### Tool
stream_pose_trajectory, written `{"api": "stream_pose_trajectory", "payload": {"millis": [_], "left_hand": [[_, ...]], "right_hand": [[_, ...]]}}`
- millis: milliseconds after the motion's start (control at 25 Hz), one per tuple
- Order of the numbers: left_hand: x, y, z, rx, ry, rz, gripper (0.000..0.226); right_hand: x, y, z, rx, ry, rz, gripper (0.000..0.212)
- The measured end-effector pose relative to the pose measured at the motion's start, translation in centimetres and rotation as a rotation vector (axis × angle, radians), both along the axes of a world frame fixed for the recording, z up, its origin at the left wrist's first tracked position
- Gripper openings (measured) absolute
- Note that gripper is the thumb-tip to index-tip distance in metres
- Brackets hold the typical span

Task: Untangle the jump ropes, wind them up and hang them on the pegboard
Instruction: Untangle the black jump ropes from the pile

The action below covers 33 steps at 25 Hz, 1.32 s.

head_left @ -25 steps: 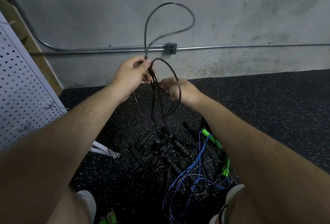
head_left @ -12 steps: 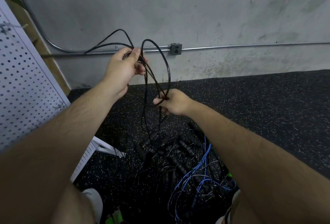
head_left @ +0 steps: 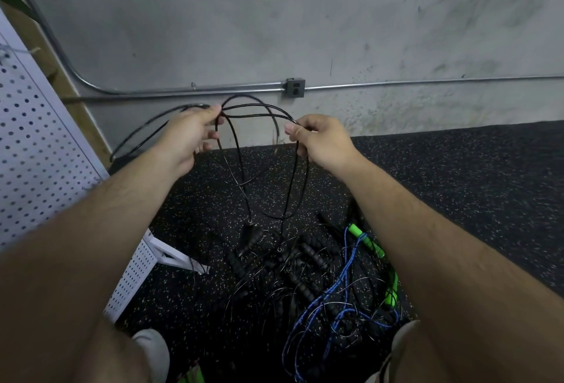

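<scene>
Left hand (head_left: 186, 135) and right hand (head_left: 323, 138) each pinch the black jump rope (head_left: 241, 150), loops strung between them above the floor. Other ropes lie tangled in a pile (head_left: 305, 278) below; pegboard (head_left: 36, 144) stands at left.

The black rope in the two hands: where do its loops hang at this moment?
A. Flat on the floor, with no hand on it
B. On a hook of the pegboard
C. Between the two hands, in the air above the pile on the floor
C: the left hand and the right hand each pinch the black rope, and its loops droop between them above the pile.
</scene>
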<state>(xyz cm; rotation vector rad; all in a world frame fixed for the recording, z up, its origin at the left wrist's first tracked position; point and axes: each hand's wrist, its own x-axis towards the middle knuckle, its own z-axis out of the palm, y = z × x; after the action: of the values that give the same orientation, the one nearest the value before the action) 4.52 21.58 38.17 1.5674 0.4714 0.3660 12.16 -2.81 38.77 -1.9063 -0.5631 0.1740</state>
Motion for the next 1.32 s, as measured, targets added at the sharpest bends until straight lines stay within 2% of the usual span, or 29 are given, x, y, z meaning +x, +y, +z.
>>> {"api": "stream_pose_trajectory", "payload": {"millis": [80,160,320,400,480,560,640,680,760,880,920,1000,1080,1200,1320], "left_hand": [[0.0,-0.1,-0.3,0.046,0.115,-0.061,0.013],[-0.2,-0.5,-0.5,0.128,0.317,-0.145,0.016],[-1.6,-1.4,-0.4,0.572,0.864,-0.394,0.024],[-2.2,-2.4,0.3,0.655,0.935,-0.441,0.024],[-1.9,-3.2,0.6,0.715,0.777,-0.343,0.027],[-1.1,-3.9,0.5,0.798,0.417,-0.22,0.029],[-0.8,-5.3,0.0,0.673,0.162,-0.29,0.053],[-0.6,-5.9,-0.4,0.611,0.115,-0.332,0.049],[-0.5,-6.5,-1.4,0.534,0.095,-0.411,0.023],[-1.1,-6.4,-1.5,0.357,0.137,-0.52,0.061],[-1.2,-6.4,-1.1,0.373,0.16,-0.511,0.068],[-1.0,-6.1,-0.2,0.538,0.196,-0.348,0.069],[-0.7,-5.9,0.7,0.606,0.116,-0.12,0.061],[-0.5,-5.2,1.2,0.584,-0.038,0.011,0.06],[-0.2,-4.0,1.5,0.399,-0.136,0.12,0.061]], "right_hand": [[0.2,-0.1,0.1,0.04,-0.001,-0.027,0.021],[0.3,-0.2,0.1,0.027,-0.023,-0.051,0.019],[0.4,-0.4,0.3,-0.014,-0.055,-0.073,0.022],[0.2,-0.5,0.5,-0.035,-0.028,-0.056,0.024],[-0.2,-0.5,0.8,-0.037,0.011,-0.024,0.027],[-0.5,-0.5,0.9,-0.056,0.006,0.011,0.029],[-1.0,-0.6,1.0,-0.123,-0.08,0.038,0.03],[-1.1,-0.6,1.0,-0.142,-0.115,0.049,0.029],[-1.1,-0.8,1.1,-0.118,-0.16,0.047,0.028],[-0.7,-1.3,1.2,-0.067,-0.205,-0.052,0.028],[-0.6,-1.5,1.3,-0.067,-0.218,-0.073,0.029],[-0.5,-2.1,1.5,-0.124,-0.253,-0.033,0.033],[-0.5,-2.7,1.6,-0.303,-0.299,0.056,0.038],[0.3,-3.1,1.0,-0.526,-0.331,0.065,0.031],[1.2,-3.9,0.3,-0.445,-0.206,0.036,0.03]]}}
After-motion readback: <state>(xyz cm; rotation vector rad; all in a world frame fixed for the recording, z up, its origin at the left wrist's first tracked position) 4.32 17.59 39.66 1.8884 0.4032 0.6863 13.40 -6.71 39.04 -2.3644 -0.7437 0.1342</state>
